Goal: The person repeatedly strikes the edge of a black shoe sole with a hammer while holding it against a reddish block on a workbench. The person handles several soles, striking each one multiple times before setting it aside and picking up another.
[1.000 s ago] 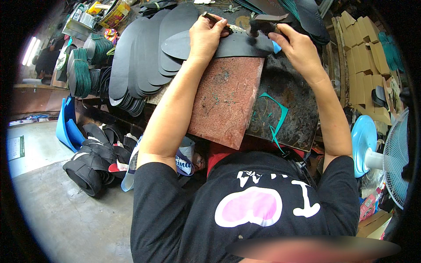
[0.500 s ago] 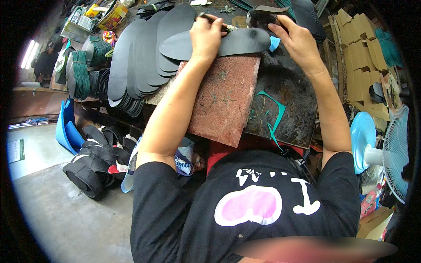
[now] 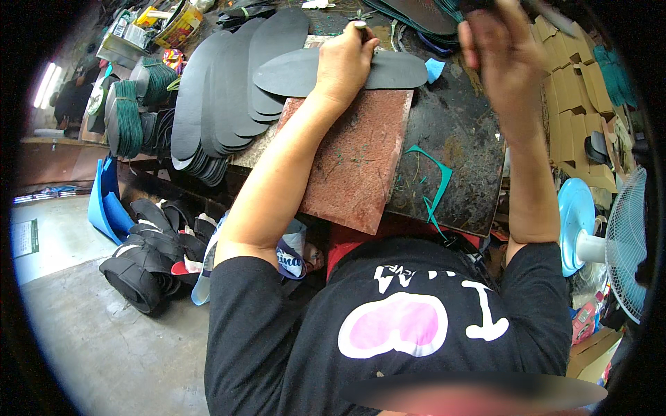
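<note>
Black sole (image 3: pixel 395 69) under left hand (image 3: pixel 343 66), fingers clamped on punch (image 3: pixel 361 28); right hand (image 3: pixel 503 55) blurred, grip unclear.

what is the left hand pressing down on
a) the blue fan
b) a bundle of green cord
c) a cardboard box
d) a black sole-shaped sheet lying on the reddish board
d: the left hand rests on the black sole-shaped sheet that lies across the far end of the reddish board, while the right hand is raised off the bench, blurred.
</note>
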Tool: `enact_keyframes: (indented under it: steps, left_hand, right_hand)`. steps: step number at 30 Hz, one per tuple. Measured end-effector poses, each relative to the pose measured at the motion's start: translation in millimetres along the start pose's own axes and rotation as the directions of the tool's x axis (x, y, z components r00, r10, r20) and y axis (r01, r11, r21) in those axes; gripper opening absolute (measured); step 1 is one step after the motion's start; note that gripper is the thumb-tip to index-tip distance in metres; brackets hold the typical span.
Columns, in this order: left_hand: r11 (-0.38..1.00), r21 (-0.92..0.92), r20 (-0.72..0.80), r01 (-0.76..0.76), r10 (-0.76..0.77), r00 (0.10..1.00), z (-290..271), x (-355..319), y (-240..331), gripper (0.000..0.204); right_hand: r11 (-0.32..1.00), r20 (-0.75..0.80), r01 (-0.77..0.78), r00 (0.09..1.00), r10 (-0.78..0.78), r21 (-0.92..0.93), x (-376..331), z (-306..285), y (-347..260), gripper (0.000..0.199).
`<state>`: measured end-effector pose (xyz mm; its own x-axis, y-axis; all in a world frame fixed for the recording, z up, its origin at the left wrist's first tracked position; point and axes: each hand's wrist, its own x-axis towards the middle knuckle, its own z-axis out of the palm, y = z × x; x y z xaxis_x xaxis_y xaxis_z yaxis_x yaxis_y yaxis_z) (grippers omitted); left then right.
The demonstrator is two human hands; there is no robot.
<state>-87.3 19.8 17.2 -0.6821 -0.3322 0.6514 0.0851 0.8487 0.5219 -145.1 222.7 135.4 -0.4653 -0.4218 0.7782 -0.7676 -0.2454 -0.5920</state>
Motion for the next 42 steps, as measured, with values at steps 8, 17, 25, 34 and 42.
enact_keyframes:
  steps: [8,17,25,34,42]
  left_hand:
    - [0.966,-0.16,0.0,0.202,-0.204,0.979,1,1,3,0.014]
    - [0.563,-0.795,-0.128,0.226,-0.52,0.844,-25,7,-16,0.009]
    - [0.684,-0.554,0.051,0.474,-0.541,0.839,-33,1,-37,0.016]
    - [0.827,-0.412,0.054,0.382,-0.397,0.916,-29,0,-33,0.02]
    - [0.983,-0.075,-0.105,0.17,-0.178,0.978,-18,1,-19,0.019]
  right_hand:
    - [0.708,0.207,-0.124,0.909,0.362,-0.695,-37,5,82,0.041]
    - [0.606,0.298,-0.13,0.779,0.552,-0.785,-31,20,67,0.045]
    - [0.646,0.313,-0.067,0.834,0.455,-0.76,-35,20,74,0.04]
    - [0.959,0.253,-0.171,0.94,0.228,-0.227,13,7,14,0.028]
    - [0.854,0.28,-0.109,0.917,0.284,-0.508,-11,26,55,0.036]
